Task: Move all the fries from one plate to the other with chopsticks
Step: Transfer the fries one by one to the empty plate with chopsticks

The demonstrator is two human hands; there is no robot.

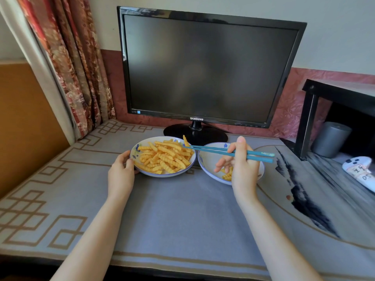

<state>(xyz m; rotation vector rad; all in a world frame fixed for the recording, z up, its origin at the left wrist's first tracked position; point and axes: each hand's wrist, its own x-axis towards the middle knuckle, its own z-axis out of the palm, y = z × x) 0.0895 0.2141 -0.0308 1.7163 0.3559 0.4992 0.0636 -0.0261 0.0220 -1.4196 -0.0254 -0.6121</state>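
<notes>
Presently your right hand (242, 165) grips teal chopsticks (229, 152), pinching one crinkle-cut fry (185, 140) above the full white plate (133, 153), steadied by your left hand (121, 171); next, carry it to the neighbouring plate (205, 161).

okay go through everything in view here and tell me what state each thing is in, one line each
Left plate: piled with fries, steadied at its rim by the left hand.
Right plate: holds only a few fries.
Chopsticks: in the right hand, tips pinching one fry.
Pinched fry: lifted above the left plate's far edge.
Monitor: screen dark.
</notes>
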